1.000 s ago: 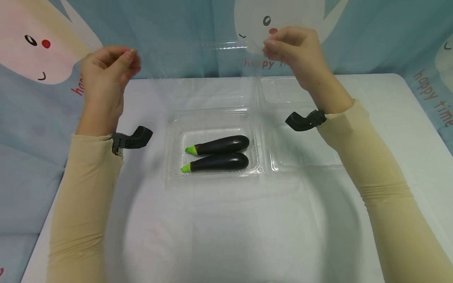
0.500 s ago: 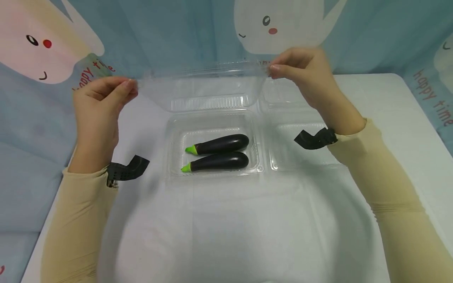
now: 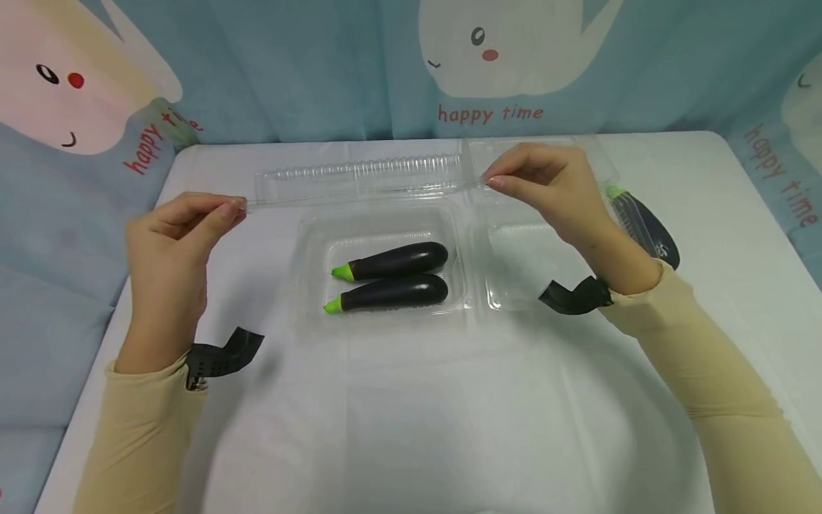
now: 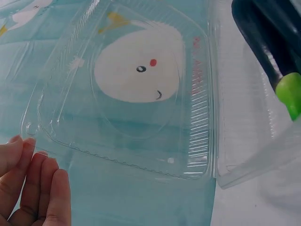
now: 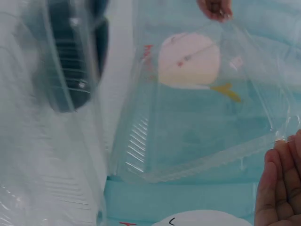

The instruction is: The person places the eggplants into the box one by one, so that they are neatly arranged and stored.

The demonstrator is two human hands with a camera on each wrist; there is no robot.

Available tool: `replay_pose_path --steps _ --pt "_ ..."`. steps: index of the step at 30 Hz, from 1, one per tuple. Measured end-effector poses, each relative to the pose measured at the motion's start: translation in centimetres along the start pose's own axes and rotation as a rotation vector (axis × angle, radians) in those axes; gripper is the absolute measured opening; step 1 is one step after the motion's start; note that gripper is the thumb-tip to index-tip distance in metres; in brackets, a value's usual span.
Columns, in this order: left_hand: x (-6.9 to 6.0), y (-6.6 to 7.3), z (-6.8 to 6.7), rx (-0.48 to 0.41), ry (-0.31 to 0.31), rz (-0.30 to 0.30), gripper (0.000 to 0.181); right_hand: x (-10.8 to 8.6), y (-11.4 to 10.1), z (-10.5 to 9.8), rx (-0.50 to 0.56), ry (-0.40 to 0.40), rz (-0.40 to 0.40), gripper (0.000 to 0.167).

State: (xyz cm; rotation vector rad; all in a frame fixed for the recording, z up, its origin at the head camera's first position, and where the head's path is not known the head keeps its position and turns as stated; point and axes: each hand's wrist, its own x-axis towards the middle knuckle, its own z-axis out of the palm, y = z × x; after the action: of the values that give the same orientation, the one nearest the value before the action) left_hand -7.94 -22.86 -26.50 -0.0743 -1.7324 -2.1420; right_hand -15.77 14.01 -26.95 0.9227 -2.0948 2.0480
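Note:
My left hand (image 3: 170, 264) pinches one corner of a clear plastic lid (image 3: 359, 182) between thumb and fingers. At the lid's other corner, my right hand (image 3: 555, 193) pinches too. The lid stands tilted along the far side of its clear container (image 3: 315, 246), joined along that edge in the left wrist view. Two dark eggplants with green stems, an upper eggplant (image 3: 401, 260) and a lower eggplant (image 3: 398, 293), lie side by side inside. In the right wrist view the raised lid (image 5: 188, 113) is see-through, with the left hand (image 5: 215, 8) at its far corner.
A second clear container (image 3: 514, 264), its lid folded back, stands directly to the right. Beyond my right wrist lies another eggplant (image 3: 655, 232), partly hidden by the arm. The white table (image 3: 417, 414) ends at a blue printed curtain (image 3: 308, 71) behind.
Both hands have come down and towards me, lowering the lid's free edge from high in front of the curtain. The eggplant at the right has come into view. The two eggplants stay put.

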Motion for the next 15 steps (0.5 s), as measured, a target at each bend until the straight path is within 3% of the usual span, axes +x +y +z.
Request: replay_pose_path --steps 7,15 --pt "-0.7 -0.4 -0.6 -0.029 0.006 -0.009 0.016 -0.9 0.2 0.3 -0.082 -0.042 -0.078 0.017" --pt "-2.7 -1.0 -1.3 -0.053 -0.013 0.009 0.016 -2.4 0.0 0.4 -0.176 -0.134 -0.207 0.006"
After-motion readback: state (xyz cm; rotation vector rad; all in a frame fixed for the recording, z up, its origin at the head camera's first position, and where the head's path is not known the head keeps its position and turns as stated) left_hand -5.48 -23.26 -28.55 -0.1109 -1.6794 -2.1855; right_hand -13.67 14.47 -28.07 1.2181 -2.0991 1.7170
